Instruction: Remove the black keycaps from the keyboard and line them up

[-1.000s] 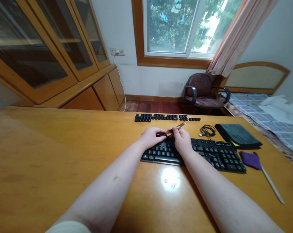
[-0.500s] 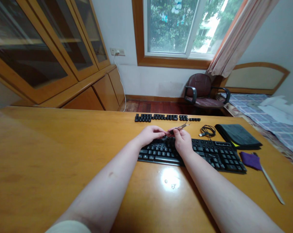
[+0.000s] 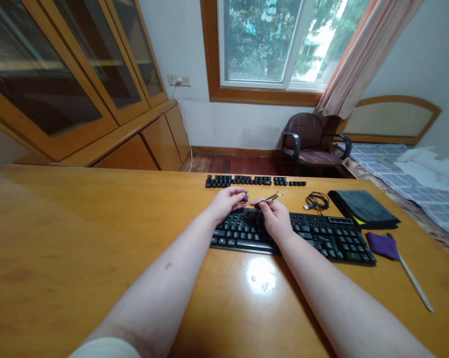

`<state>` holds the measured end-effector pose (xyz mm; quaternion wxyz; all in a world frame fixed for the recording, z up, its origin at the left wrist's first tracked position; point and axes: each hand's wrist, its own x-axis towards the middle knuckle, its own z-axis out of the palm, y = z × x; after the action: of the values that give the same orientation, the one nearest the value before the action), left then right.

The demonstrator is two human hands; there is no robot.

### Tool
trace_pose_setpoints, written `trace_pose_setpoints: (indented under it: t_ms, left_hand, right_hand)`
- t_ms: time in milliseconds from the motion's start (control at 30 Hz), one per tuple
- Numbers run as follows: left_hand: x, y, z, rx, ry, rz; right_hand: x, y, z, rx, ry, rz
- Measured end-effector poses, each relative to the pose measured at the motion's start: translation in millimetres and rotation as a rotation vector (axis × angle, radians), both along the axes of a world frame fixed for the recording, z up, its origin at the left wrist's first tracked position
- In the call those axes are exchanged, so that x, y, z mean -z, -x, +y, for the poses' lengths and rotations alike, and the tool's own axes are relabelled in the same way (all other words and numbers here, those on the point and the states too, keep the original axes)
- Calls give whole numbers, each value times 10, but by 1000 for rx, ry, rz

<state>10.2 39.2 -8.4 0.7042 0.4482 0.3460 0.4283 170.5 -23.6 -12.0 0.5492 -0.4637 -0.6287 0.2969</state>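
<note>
My left hand pinches a small black keycap between thumb and fingers, just above the back edge of a black keyboard. Beside it, my right hand grips a keycap puller, its thin wire prongs pointing up and to the right. The two hands are slightly apart. Part of the keyboard lies hidden under my hands. Behind them, loose black keycaps stand in groups along the far edge of the desk.
A coiled USB cable and a folded dark cloth lie right of the loose keycaps. Near the keyboard's right end is a purple cloth duster with a pale handle. The wooden desk extends left; an office chair stands beyond it.
My left hand has drawn up and left from the keyboard, and the keycap in its fingers now shows. The right hand with the puller has shifted slightly left, and the hands have parted.
</note>
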Motion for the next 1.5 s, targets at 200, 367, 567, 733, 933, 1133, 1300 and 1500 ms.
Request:
trace_pose_setpoints:
  t_ms: [200, 367, 567, 733, 933, 1133, 1300, 1500]
  left_hand:
    - [51, 224, 189, -174, -238, 290]
    - [149, 378, 283, -227, -481, 829]
    - [181, 388, 288, -195, -497, 949]
    - [190, 392, 311, -180, -504, 964]
    - [213, 382, 328, -172, -503, 961]
    - [128, 378, 272, -236, -512, 1014]
    - [-36, 316, 114, -318, -588, 1215]
    - [-115, 212, 22, -210, -480, 1560]
  right_hand:
    - [-9, 20, -11, 51, 68, 51]
    - [9, 27, 5, 79, 78, 76]
    - [-24, 42, -12, 60, 95, 79]
    - [-19, 29, -14, 50, 106, 69]
    - [-15, 22, -15, 52, 129, 57]
    - [-40, 34, -27, 53, 131, 54]
    - [-42, 38, -30, 51, 123, 60]
    - [-24, 43, -31, 53, 142, 74]
